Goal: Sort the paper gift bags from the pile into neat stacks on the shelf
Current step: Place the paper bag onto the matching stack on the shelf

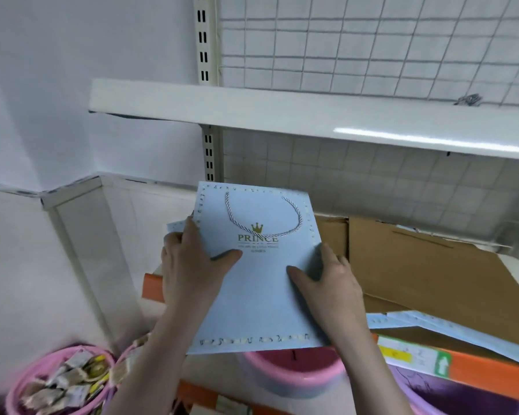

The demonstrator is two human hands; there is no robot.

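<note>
Head view caught the white shelf (282, 118) across the top, then the pale blue gift bag (252, 295) flat at center frame, left hand (189, 265) and right hand (327, 283) gripping its side edges, thumbs on top.

Flat pale-blue paper gift bags (261, 283): at least three visible. Round pink plastic tubs (57, 381): two. White metal shelf boards (282, 115): one.
</note>
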